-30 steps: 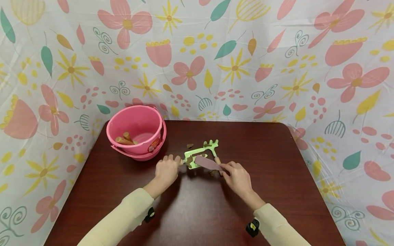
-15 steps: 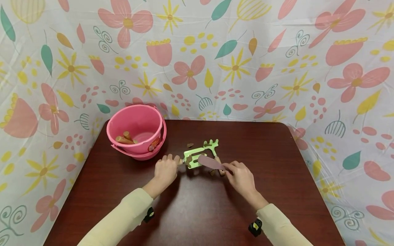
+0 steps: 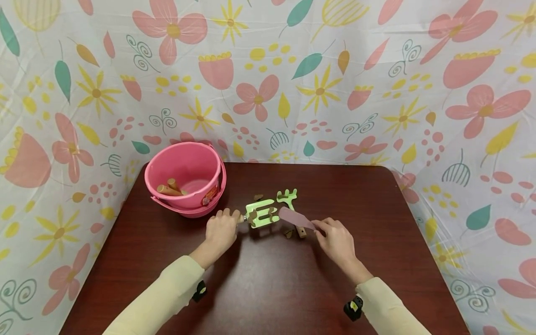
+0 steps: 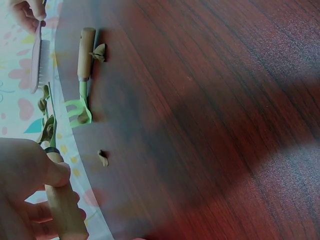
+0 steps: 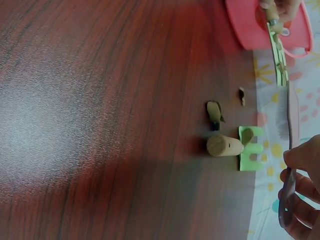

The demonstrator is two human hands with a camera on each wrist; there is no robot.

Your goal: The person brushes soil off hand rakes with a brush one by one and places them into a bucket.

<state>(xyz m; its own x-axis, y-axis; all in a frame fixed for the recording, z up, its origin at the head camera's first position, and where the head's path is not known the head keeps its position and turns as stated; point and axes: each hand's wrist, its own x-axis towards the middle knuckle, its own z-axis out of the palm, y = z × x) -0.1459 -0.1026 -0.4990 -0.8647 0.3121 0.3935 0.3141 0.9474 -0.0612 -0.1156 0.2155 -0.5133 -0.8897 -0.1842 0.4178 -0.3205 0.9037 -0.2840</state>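
My left hand point(image 3: 222, 231) grips the wooden handle point(image 4: 64, 207) of a green garden fork point(image 3: 260, 215), held above the table. Brown, dry leaf-like bits point(image 4: 47, 127) lie on its tines. In my right hand point(image 3: 336, 241) is a mauve brush point(image 3: 293, 217) with pale bristles point(image 5: 282, 112), its head beside the fork's tips. Under the brush, a small green hand rake point(image 3: 286, 197) with a wooden handle point(image 4: 86, 54) lies on the table, a brown bit by its tines. Another brown piece point(image 5: 214, 112) lies next to that handle, and one more point(image 3: 258, 197) lies farther back.
A pink bucket point(image 3: 197, 156) stands at the back left of the dark wooden table point(image 3: 268, 288). Wooden handles point(image 3: 169, 190) show inside it. A flowered cloth point(image 3: 268, 74) hangs behind and along the sides.
My left hand has drawn the fork slightly left. My right hand has moved the brush right, off the fork's tines to beside their tips. The rake and bucket stay put.
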